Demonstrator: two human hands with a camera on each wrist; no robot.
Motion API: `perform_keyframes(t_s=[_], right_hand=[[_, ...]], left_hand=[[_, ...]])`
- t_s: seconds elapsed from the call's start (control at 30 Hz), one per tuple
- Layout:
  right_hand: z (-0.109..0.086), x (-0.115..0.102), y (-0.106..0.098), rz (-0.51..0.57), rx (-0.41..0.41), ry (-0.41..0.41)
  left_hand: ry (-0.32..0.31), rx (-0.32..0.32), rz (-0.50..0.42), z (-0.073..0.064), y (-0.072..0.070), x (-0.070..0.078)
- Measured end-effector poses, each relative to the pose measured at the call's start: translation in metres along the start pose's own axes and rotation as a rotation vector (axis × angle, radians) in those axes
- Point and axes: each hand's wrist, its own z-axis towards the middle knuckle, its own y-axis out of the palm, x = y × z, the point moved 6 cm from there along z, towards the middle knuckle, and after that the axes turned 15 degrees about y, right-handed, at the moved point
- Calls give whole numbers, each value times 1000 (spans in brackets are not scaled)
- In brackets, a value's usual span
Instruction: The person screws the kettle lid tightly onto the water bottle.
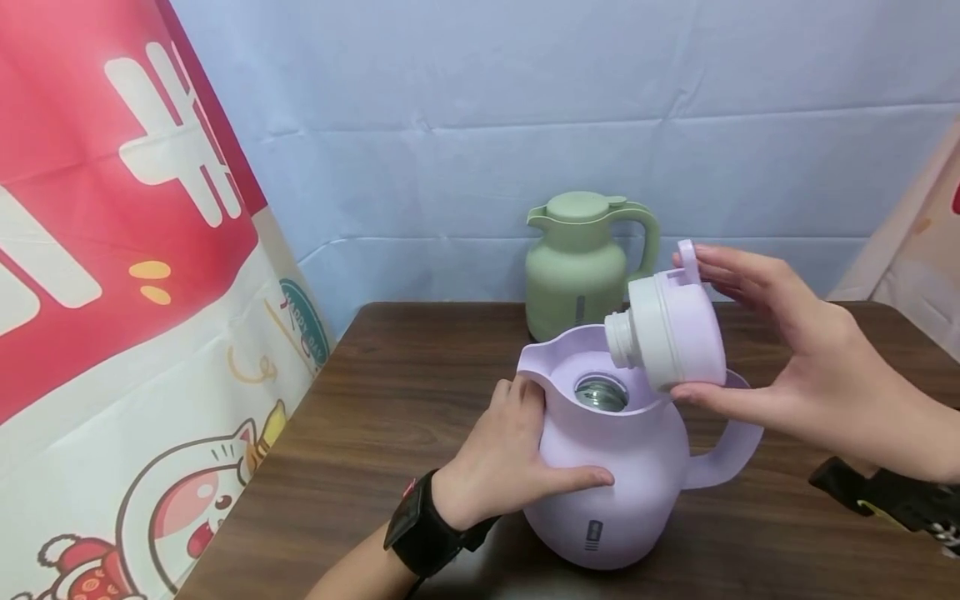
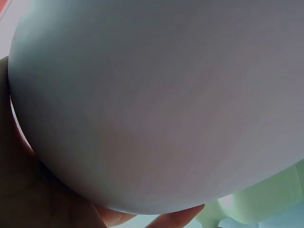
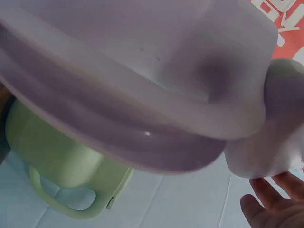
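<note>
A lilac thermos jug (image 1: 617, 475) stands on the table, its round mouth uncovered and a shiny inner wall visible within. Round the spout side of its neck and body curls my left hand (image 1: 517, 462), thumb laid across the front. My right hand (image 1: 802, 358) grips the jug's lilac and white stopper lid (image 1: 678, 329) between thumb and fingers. The lid is tilted on its side, its narrow threaded end facing left, just above the opening. In the left wrist view the jug body (image 2: 156, 109) fills most of the picture. Fingertips touch the lid (image 3: 266, 159) in the right wrist view.
Behind the lilac jug stands a green thermos jug (image 1: 576, 267) with its lid on, handle to the right. The dark wooden table (image 1: 397, 400) runs back to a pale blue cloth (image 1: 420, 167). A printed red and white cloth (image 1: 112, 250) hangs at the left.
</note>
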Motion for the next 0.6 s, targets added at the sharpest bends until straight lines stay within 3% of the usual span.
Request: perform_keyframes(t_s=[0.1, 0.3, 0.5, 0.6], right_hand=[[9, -20, 3, -115, -27, -6], [19, -43, 14, -212, -141, -36], [23, -49, 25, -209, -293, 23], [23, -46, 29, -262, -339, 39]], left_hand=[[7, -1, 12, 0, 0, 0], [17, 3, 15, 0, -1, 1], [22, 4, 11, 1, 0, 1], [15, -1, 4, 1, 1, 1]])
